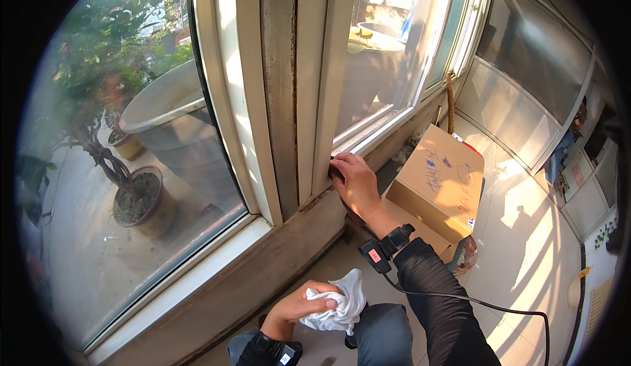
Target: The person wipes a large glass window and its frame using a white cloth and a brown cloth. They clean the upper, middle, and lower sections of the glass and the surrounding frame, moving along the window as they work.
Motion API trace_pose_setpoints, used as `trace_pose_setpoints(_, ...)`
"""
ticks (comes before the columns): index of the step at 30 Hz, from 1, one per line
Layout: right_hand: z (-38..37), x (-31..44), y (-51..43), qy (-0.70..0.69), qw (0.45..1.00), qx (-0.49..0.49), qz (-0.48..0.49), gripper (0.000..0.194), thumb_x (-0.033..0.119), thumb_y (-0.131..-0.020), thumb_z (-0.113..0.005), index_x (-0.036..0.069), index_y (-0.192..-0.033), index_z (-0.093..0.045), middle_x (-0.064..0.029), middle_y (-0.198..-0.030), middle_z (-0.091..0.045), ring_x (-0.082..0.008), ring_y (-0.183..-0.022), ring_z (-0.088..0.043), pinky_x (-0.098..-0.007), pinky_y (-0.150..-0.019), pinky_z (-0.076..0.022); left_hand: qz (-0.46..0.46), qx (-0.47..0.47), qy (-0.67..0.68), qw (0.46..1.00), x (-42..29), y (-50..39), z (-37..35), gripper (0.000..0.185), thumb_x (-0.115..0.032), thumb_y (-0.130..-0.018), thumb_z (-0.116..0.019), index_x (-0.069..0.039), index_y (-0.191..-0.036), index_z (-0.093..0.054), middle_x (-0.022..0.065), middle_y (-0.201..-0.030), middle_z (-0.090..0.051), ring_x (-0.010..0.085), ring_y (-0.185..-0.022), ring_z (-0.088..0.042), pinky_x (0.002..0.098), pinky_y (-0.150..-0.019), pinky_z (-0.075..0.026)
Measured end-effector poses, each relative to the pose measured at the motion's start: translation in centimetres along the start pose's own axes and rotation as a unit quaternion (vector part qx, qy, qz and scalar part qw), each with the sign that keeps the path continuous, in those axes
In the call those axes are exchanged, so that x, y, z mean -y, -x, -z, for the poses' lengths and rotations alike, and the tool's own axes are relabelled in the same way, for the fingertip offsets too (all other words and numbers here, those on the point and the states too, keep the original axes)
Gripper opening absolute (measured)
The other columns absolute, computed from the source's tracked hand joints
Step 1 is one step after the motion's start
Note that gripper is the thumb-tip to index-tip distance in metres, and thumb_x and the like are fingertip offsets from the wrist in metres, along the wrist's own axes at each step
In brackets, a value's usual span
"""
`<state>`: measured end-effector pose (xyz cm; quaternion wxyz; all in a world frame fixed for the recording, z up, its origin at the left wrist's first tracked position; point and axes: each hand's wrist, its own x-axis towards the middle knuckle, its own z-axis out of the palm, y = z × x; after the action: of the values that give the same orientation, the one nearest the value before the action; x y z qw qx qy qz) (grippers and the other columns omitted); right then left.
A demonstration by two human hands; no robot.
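Note:
My left hand (313,304) is closed around a crumpled white cloth (347,294), low in the view above my knees. Further up, my right hand (356,183) has its bent fingers on a small dark object (336,173) at the lower corner of the light window frame (331,90). The fingers cover part of that object, and what it is cannot be told. A device with a black cable is strapped to my right wrist; another device is on my left wrist.
A cardboard box (438,174) with handwriting stands right of my right hand. A wooden stick (450,102) leans behind it. The white window sill (187,292) runs along the left. Behind the glass are a potted tree (143,198) and a large grey tub (172,114).

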<state>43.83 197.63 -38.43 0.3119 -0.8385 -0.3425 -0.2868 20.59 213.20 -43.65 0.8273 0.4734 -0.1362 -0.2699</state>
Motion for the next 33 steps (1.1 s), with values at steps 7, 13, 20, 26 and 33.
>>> trace_pose_setpoints(7,3.0,-5.9,-2.5,0.13,0.99,0.052,0.016,0.023,0.006,-0.078,-0.068,0.008,-0.101,-0.07,-0.0059,-0.107,-0.064,-0.0295,-0.103,-0.06,-0.0401,-0.088,-0.0522,0.007,-0.018,0.009,1.0,0.1,-1.1,0.2,0.026,-0.017,-0.087,-0.075,0.002,-0.105,-0.071,0.0023,-0.088,-0.068,0.0093,-0.083,-0.059,0.0255,-0.076,-0.047)
trace_pose_setpoints(13,5.6,-16.7,-7.4,0.113,0.964,-0.094,-0.223,0.023,0.014,-0.081,-0.061,0.011,-0.099,-0.074,-0.0176,-0.108,-0.067,-0.0362,-0.101,-0.065,-0.0442,-0.086,-0.0525,0.02,-0.018,-0.009,1.0,0.0,-1.1,0.4,0.025,-0.016,-0.089,-0.073,0.002,-0.105,-0.071,0.0022,-0.088,-0.068,0.009,-0.084,-0.058,0.0249,-0.077,-0.046)
trace_pose_setpoints(20,3.3,-21.6,-8.6,0.166,0.964,0.038,-0.206,0.024,0.006,-0.08,-0.057,0.011,-0.094,-0.075,-0.0162,-0.11,-0.066,-0.0374,-0.103,-0.064,-0.043,-0.086,-0.0527,0.024,-0.021,-0.007,0.999,-0.3,-1.2,0.7,0.024,-0.017,-0.09,-0.071,0.003,-0.104,-0.07,0.0007,-0.087,-0.067,0.0083,-0.084,-0.056,0.0244,-0.077,-0.045)
trace_pose_setpoints(26,4.0,-13.4,-5.2,0.013,0.987,0.138,-0.077,0.027,0.005,-0.081,-0.057,0.009,-0.1,-0.074,-0.0095,-0.106,-0.063,-0.0329,-0.102,-0.062,-0.0403,-0.09,-0.0502,0.033,-0.009,-0.016,0.999,0.2,-1.8,0.4,0.021,-0.016,-0.091,-0.071,0.002,-0.102,-0.07,0.0005,-0.085,-0.065,0.0087,-0.082,-0.055,0.0248,-0.076,-0.044)
trace_pose_setpoints(33,4.8,-12.2,-5.2,-0.119,0.972,0.176,-0.1,0.029,0.008,-0.078,-0.06,0.006,-0.103,-0.074,-0.013,-0.105,-0.065,-0.0295,-0.103,-0.064,-0.0368,-0.092,-0.0503,0.069,-0.07,-0.003,0.995,0.0,-2.0,0.9,0.024,-0.016,-0.086,-0.075,0.002,-0.102,-0.071,0.002,-0.087,-0.067,0.0104,-0.083,-0.058,0.025,-0.076,-0.045)
